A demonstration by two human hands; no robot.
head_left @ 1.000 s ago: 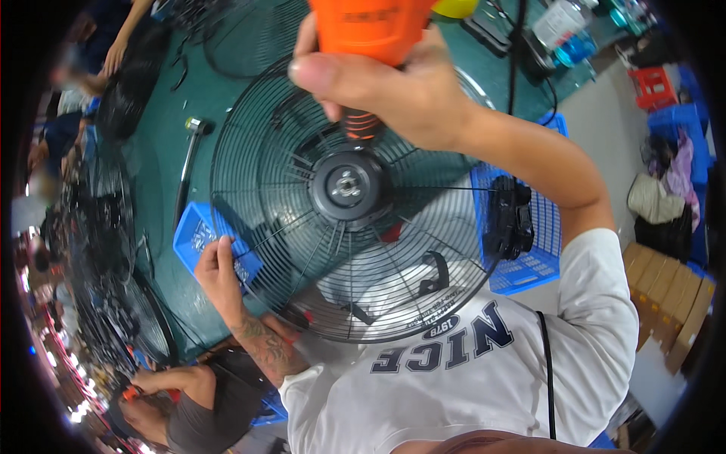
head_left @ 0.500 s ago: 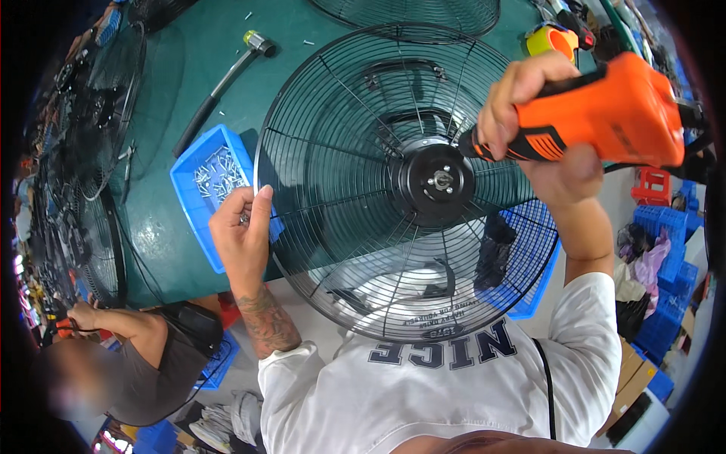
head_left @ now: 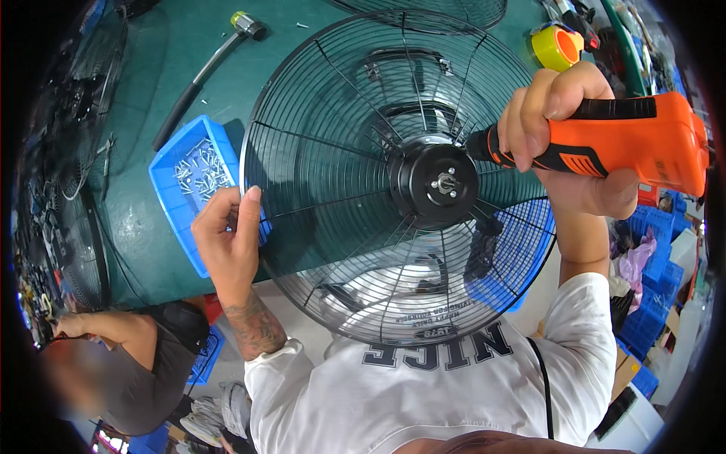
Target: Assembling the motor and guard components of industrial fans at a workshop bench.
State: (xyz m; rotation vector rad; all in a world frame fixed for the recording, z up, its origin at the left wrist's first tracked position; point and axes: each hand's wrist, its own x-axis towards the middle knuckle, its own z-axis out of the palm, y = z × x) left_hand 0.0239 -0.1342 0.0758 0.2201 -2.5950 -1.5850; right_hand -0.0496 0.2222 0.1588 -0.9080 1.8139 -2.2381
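A round black wire fan guard (head_left: 325, 175), with a black motor (head_left: 431, 184) at its middle, stands in front of me over the table edge. My left hand (head_left: 229, 240) pinches the guard's left rim between thumb and curled fingers. An orange and black power screwdriver (head_left: 631, 144) is gripped in my right hand (head_left: 563, 132), lying nearly level. Its black nose meets the upper right of the motor's edge, where thin wire ends stick up. Where the bit ends I cannot make out. Beside my left hand is a blue bin (head_left: 170, 189) of loose screws (head_left: 200, 172).
On the green table (head_left: 140, 219) lie a mallet (head_left: 204, 72) and a roll of yellow tape (head_left: 554, 49). More fan guards (head_left: 91, 136) are piled at the left. A co-worker (head_left: 140, 367) sits at lower left. Blue crates (head_left: 643, 303) stand at the right.
The screwdriver has swung to a more level angle, its rear end lower and further right. My left hand keeps its hold on the rim. The whole view has shifted slightly.
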